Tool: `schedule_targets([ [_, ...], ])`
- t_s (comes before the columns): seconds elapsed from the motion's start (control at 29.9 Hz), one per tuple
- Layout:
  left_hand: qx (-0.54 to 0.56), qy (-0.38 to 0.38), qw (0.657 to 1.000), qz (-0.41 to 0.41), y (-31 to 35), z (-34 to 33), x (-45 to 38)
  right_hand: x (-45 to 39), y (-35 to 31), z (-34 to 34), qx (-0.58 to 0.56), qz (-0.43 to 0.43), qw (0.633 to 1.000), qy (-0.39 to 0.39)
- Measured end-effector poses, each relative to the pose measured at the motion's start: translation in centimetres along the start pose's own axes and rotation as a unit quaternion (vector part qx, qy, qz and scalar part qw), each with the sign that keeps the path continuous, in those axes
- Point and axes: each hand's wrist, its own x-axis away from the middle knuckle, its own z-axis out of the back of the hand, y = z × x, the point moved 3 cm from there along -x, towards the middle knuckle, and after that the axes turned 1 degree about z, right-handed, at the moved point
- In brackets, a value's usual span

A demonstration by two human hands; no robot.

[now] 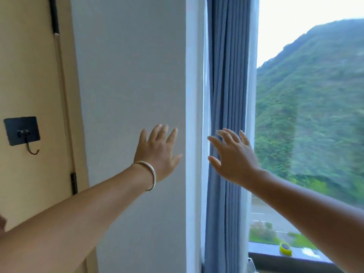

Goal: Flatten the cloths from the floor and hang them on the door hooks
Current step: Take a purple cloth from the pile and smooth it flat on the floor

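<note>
Reaching out with both hands spread wide and holding nothing, the left hand (157, 150) and right hand (234, 156) have no cloth in sight, while the door hook (24, 134) waits at 9 o'clock; cloths are likely soft and light, best pinched by two corners.

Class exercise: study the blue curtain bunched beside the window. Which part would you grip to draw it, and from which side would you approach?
Grip the blue curtain at its window-side edge, coming from the window side. Its folds hang vertically in a tight bundle with the wall close on the other side. The right hand, fingers spread, is in front of it.
</note>
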Motion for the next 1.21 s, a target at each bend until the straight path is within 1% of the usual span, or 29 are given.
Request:
schedule_targets([
  [0.17,0.064,0.008,0.995,-0.071,9.8,0.4,-2.7,4.8,8.5,2.5,0.066,-0.068,0.995,-0.018],
  [0.33,0.125,0.03,0.981,-0.147,21.6,2.2,-5.2,11.2,17.9,6.1,0.125,-0.146,0.981,-0.041],
  [0.5,0.197,0.036,0.959,-0.202,33.2,4.5,-6.7,18.7,26.4,10.7,0.186,-0.225,0.954,-0.071],
  [0.67,0.259,0.036,0.927,-0.269,45.4,8.0,-6.6,27.1,33.5,16.5,0.233,-0.304,0.92,-0.08],
  [0.9,0.334,0.06,0.871,-0.355,60.9,14.8,-3.2,39.0,40.4,26.2,0.317,-0.396,0.854,-0.116],
  [1.21,0.396,0.104,0.8,-0.439,74.4,24.1,2.1,51.3,42.8,36.9,0.405,-0.488,0.756,-0.16],
])
